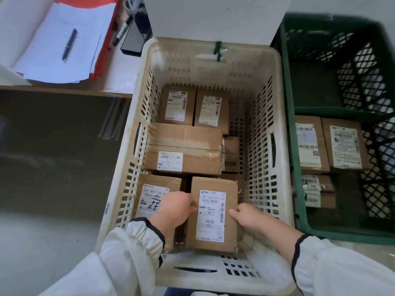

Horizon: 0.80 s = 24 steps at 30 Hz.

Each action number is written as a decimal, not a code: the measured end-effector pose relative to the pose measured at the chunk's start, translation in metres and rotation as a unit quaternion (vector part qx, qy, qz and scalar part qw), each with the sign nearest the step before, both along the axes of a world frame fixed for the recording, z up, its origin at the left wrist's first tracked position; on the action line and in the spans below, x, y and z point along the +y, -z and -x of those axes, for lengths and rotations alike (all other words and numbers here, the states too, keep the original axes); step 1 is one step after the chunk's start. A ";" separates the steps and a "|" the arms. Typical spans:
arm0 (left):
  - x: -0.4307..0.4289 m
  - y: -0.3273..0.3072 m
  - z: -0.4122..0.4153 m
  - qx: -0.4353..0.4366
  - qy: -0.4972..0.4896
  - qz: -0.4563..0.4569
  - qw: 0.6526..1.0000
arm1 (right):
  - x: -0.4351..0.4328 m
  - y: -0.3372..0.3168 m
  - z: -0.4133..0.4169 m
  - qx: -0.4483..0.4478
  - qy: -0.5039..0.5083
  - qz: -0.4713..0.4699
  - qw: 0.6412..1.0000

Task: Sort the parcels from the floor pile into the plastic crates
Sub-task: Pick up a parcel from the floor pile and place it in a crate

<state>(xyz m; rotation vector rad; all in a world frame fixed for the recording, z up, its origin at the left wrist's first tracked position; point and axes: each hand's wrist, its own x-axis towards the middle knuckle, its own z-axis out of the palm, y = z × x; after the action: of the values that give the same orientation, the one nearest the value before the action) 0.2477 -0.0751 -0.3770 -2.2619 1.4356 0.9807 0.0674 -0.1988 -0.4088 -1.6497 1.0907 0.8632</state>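
placing: a parcel (pixel 213 214) is held label-up in the near right corner of the white crate (pixel 275 86); whether it already rests on the bottom i cannot tell.
left hand (pixel 175 208): fingers curled round the parcel's left edge, holding it.
right hand (pixel 250 216): thumb on the top face, fingers hidden at the right edge, gripping it.
why two hands: likely a grip on both edges keeps the parcel level in the tight gap, label readable from above like the rest.
white crate: two parcels side by side at the far end, a big box (pixel 183 148) across the middle, one parcel just beside the held one, and a small box (pixel 230 152) partly hidden at right.
green crate (pixel 288 103): touching the white crate's right side; three parcels inside, labels up.
bench (pixel 119 82): at left, with papers (pixel 53 50) and a pen (pixel 69 44).
floor pile: out of view.
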 end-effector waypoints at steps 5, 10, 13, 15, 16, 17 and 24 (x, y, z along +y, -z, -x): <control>0.002 0.006 -0.002 -0.025 0.017 -0.013 0.999 | 0.008 0.002 -0.026 0.022 -0.047 0.042 0.998; 0.002 0.007 -0.002 -0.023 0.021 -0.011 0.999 | 0.008 0.000 -0.023 0.035 -0.055 0.050 0.997; 0.006 -0.002 -0.003 -0.008 0.001 0.024 1.000 | 0.009 -0.013 -0.022 0.040 -0.127 0.102 0.986; 0.012 -0.013 -0.007 -0.014 -0.011 0.057 0.998 | 0.007 -0.029 -0.024 0.038 -0.220 0.182 0.958; 0.016 -0.021 -0.010 -0.023 -0.014 0.068 0.997 | 0.005 -0.039 -0.026 0.029 -0.260 0.221 0.939; 0.021 -0.030 -0.014 -0.032 -0.015 0.073 0.997 | 0.004 -0.048 -0.027 0.015 -0.291 0.254 0.922; 0.084 -0.121 -0.039 -0.003 -0.278 0.176 0.944 | -0.001 -0.119 -0.069 -0.098 -0.402 0.301 0.859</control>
<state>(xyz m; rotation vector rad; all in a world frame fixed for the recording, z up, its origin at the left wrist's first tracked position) 0.2869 0.0091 -0.2556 -3.0317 1.0447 0.9070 0.1361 -0.2002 -0.2901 -2.7565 0.5064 0.8627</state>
